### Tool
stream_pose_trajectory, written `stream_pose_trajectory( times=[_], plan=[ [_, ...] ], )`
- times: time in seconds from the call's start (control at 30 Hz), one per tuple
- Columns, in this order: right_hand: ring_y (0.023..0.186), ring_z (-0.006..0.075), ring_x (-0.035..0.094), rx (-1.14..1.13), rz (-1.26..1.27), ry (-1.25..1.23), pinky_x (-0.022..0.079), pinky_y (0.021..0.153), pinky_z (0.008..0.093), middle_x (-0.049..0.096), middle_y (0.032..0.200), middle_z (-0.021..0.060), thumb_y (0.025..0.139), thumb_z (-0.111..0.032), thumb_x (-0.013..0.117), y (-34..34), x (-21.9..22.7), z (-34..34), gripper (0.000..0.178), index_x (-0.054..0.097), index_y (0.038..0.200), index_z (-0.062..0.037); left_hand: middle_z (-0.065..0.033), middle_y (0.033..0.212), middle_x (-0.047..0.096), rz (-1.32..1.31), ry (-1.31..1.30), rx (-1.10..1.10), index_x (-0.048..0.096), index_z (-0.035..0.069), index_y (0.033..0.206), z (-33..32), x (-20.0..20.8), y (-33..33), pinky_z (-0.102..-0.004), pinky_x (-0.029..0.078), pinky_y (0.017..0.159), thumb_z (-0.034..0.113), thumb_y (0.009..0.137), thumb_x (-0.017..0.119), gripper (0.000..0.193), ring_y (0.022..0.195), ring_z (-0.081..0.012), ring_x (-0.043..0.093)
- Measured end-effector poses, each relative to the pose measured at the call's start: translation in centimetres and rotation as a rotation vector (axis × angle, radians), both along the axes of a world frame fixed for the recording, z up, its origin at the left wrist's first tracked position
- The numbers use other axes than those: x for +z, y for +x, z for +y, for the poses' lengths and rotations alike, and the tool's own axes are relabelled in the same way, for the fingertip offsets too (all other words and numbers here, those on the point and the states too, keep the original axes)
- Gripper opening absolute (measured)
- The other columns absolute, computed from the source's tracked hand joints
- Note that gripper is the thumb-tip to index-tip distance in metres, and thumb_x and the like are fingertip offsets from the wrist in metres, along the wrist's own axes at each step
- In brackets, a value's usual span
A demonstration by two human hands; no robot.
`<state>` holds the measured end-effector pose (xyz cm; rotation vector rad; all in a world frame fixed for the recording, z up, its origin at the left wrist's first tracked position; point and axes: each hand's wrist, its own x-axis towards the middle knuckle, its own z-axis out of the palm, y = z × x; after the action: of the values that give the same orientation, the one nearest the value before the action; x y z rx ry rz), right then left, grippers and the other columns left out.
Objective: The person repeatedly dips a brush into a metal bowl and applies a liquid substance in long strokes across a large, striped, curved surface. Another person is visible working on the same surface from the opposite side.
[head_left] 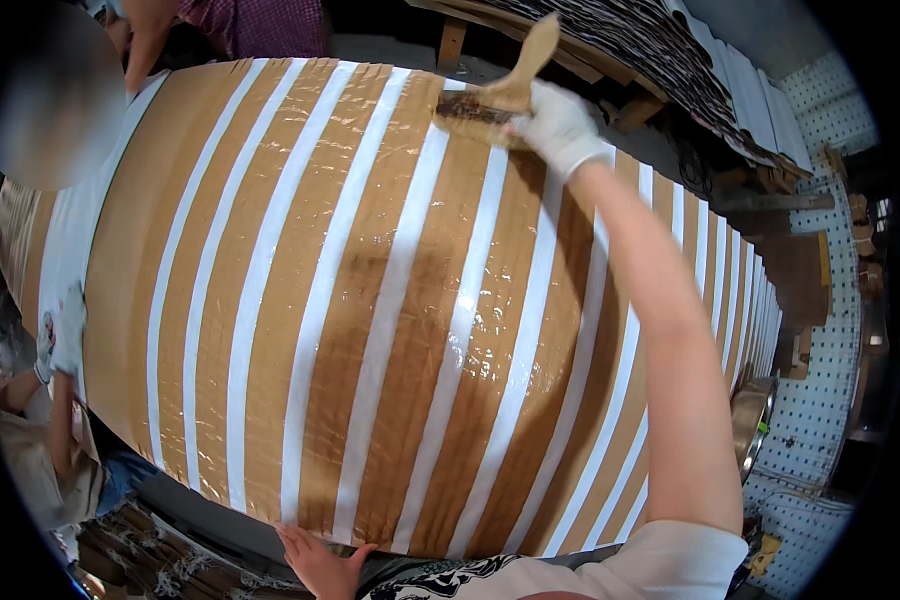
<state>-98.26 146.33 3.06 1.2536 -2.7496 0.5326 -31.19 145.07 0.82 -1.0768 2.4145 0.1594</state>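
Note:
A broad spread of overlapping brown sheets with white edge strips lies before me, glossy and wet over its left and middle parts. My right hand, in a white glove, is closed round a wide flat brush with a wooden handle. The dark bristles touch or hover just over the far edge of the sheets; motion blur hides which. At the near edge, my bare left hand rests with thumb and fingers apart, its fingertips on the border of the sheets.
Another person's gloved hand touches the sheets' left end, and a further person stands at the far left. Beyond the far edge is a wooden rack stacked with dark sheets. A metal bowl sits by the right end, near a dotted pale surface.

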Motion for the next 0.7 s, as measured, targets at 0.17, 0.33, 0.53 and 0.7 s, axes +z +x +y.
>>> stream_pose_trajectory(
  times=[0.17,0.33,0.53,0.7],
  plan=[
    [0.103,0.0348,0.065,-0.306,0.285,0.065,0.051,0.088,0.0485,0.069,0.103,0.0145,0.08,-0.039,0.078,-3.9,-1.7,-2.3,0.046,0.061,0.109,-0.008,-0.043,0.135,0.048,0.118,0.158,0.123,0.057,-0.018,0.122,-1.0,1.3,-1.4,-0.0549,0.024,0.12,0.068,0.064,0.08,0.106,0.136,-0.0526,0.039],
    [0.105,0.0365,0.065,-0.183,0.053,-0.114,0.051,0.094,0.0434,0.069,0.108,0.0177,0.08,-0.042,0.079,-0.7,2.5,-6.1,0.052,0.065,0.116,-0.0069,-0.0441,0.136,0.046,0.148,0.087,0.107,0.053,-0.02,0.125,-0.5,0.1,0.1,-0.0564,0.025,0.118,0.065,0.061,0.084,0.11,0.136,-0.0553,0.037],
    [0.108,0.0363,0.064,-0.347,0.206,0.051,0.051,0.094,0.0449,0.069,0.108,0.0178,0.079,-0.04,0.079,0.4,-1.7,-7.4,0.048,0.065,0.111,-0.0068,-0.0443,0.14,0.042,0.247,0.129,0.159,0.05,-0.02,0.129,-1.1,0.1,0.7,-0.0572,0.027,0.117,0.066,0.057,0.085,0.118,0.137,-0.0558,0.035],
    [0.089,0.0285,0.067,-0.437,-0.323,-0.544,0.051,0.079,0.0391,0.071,0.096,0.0156,0.084,-0.047,0.069,1.8,0.6,-12.6,0.048,0.069,0.104,-0.0025,-0.0397,0.145,0.041,0.046,0.18,0.19,0.046,-0.019,0.136,-1.2,0.0,0.2,-0.0533,0.022,0.12,0.076,0.064,0.074,0.123,0.143,-0.0506,0.03]
  ],
)
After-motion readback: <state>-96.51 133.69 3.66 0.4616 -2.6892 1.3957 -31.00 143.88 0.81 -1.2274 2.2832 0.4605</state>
